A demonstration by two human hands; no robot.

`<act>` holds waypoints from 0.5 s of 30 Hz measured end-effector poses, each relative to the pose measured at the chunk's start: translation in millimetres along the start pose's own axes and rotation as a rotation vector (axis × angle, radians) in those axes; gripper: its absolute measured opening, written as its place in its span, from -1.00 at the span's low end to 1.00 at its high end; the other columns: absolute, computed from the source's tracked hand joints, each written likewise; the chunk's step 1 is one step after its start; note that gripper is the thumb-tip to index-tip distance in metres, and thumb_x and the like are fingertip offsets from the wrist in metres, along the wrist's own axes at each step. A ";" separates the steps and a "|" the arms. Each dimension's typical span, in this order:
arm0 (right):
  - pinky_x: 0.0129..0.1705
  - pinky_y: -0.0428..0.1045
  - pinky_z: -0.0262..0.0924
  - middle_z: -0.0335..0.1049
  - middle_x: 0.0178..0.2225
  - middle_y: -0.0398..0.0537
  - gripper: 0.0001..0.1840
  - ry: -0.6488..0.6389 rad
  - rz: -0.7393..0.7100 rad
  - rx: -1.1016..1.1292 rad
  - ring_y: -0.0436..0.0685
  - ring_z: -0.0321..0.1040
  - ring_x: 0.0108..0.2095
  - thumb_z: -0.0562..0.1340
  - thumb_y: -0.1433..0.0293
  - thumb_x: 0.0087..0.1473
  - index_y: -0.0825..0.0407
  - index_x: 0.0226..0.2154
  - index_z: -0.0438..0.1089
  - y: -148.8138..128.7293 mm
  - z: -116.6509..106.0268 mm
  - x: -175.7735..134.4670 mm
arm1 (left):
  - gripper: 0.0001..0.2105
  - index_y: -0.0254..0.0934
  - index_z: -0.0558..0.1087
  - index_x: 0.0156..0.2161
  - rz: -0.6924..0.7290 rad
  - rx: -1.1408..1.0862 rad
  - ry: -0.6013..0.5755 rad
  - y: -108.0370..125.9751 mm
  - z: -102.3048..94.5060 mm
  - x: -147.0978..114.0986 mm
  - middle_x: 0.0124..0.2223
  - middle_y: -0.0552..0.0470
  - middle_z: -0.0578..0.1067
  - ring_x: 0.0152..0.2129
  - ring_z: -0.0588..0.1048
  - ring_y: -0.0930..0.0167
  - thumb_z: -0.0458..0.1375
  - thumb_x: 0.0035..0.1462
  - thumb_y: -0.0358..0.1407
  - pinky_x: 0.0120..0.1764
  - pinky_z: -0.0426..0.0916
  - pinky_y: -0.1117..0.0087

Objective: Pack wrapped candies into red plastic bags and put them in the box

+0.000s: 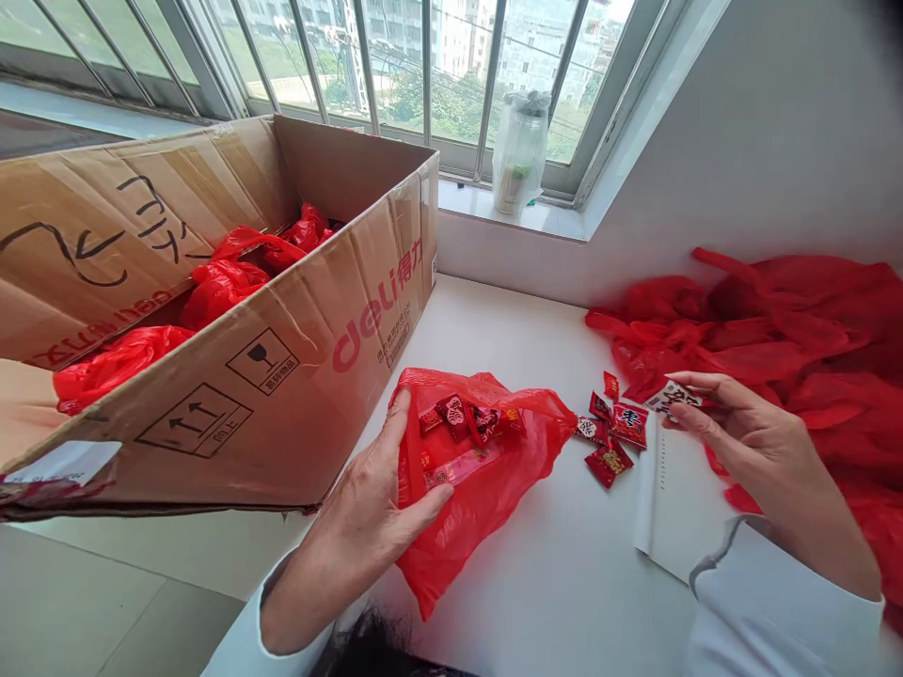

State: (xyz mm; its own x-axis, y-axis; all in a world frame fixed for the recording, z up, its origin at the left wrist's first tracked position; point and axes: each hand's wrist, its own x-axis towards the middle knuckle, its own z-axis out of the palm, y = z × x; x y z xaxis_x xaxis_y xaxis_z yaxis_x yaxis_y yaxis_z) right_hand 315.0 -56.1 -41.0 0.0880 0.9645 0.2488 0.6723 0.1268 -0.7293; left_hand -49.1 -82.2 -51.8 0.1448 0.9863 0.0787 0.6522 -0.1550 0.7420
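My left hand (373, 503) grips the near left rim of a red plastic bag (486, 498), thumb across its mouth. The bag's mouth faces me and shows several small wrapped candies (455, 414) and a pinkish-red flat packet (462, 465) inside. To the right, my right hand (748, 437) pinches a small wrapped candy (673, 400) with pale and dark printing between thumb and fingers. Just left of that hand, a little pile of red wrapped candies (610, 461) lies on the white table (564, 583), close to the bag's right edge.
A large cardboard box (303, 395) with tied red bags (226, 287) inside stands at the left. Loose red bags (790, 329) heap up at the right, beside a white notebook (688, 498). A plastic-wrapped cup (518, 160) stands on the sill by the barred window.
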 end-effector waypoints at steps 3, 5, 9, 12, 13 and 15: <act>-0.38 -0.02 0.38 0.49 -0.20 -0.05 -0.66 -0.327 -0.122 0.011 0.12 0.46 -0.36 0.24 0.17 0.09 -0.13 -0.07 0.43 -21.8 3.8 -9.3 | -0.21 -0.23 -0.12 0.33 -0.006 -0.023 -0.020 4.5 -0.2 3.1 0.16 -0.08 0.37 -0.01 0.46 0.26 0.16 0.10 -0.12 0.07 0.35 0.27; -0.32 -0.05 0.37 0.49 -0.19 -0.06 -0.70 -0.558 -0.221 0.044 0.08 0.45 -0.33 0.21 0.23 0.14 -0.10 -0.07 0.42 -40.0 24.0 -12.4 | -0.20 -0.23 -0.13 0.33 -0.004 -0.015 -0.029 5.4 -0.5 3.2 0.17 -0.08 0.36 0.02 0.44 0.26 0.17 0.11 -0.12 0.08 0.34 0.27; -0.25 -0.07 0.29 0.50 -0.21 -0.11 -0.74 -0.703 -0.329 0.092 0.05 0.43 -0.26 0.15 0.31 0.20 -0.08 -0.06 0.39 -67.2 90.8 -12.6 | -0.22 -0.25 -0.11 0.33 0.021 0.033 -0.007 2.3 -0.8 -0.2 0.23 -0.13 0.29 0.06 0.41 0.23 0.16 0.11 -0.10 0.08 0.34 0.26; -0.33 -0.04 0.26 0.49 -0.26 -0.07 -0.67 -0.597 -0.264 -0.021 0.10 0.43 -0.32 0.13 0.38 0.19 -0.05 0.02 0.31 -70.7 130.3 -12.3 | -0.20 -0.30 -0.12 0.34 0.037 0.078 0.001 -1.3 -1.2 -3.0 0.26 -0.17 0.24 0.12 0.34 0.21 0.15 0.11 -0.10 0.12 0.30 0.24; -0.36 -0.03 0.25 0.49 -0.28 -0.04 -0.65 -0.543 -0.234 -0.103 0.13 0.43 -0.34 0.12 0.40 0.18 -0.03 0.03 0.30 -69.6 136.5 -12.6 | -0.20 -0.30 -0.13 0.34 0.041 0.089 -0.001 -2.3 -1.7 -3.7 0.27 -0.17 0.22 0.14 0.31 0.21 0.14 0.12 -0.11 0.13 0.28 0.23; -0.37 0.00 0.23 0.48 -0.29 -0.01 -0.69 -0.458 -0.209 -0.232 0.17 0.43 -0.34 0.10 0.41 0.18 -0.01 -0.02 0.34 -67.1 137.0 -14.3 | -0.23 -0.32 -0.09 0.33 0.050 0.106 -0.014 -3.8 -4.2 -5.0 0.26 -0.17 0.23 0.16 0.29 0.22 0.14 0.12 -0.11 0.16 0.25 0.21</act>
State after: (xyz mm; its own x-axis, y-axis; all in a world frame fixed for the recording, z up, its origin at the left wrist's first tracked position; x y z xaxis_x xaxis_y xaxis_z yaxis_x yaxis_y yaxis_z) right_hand 167.9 -46.7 -83.0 -0.3586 0.9329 0.0330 0.7900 0.3221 -0.5216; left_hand -55.4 -86.3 -52.2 0.1890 0.9765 0.1034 0.7191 -0.2093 0.6627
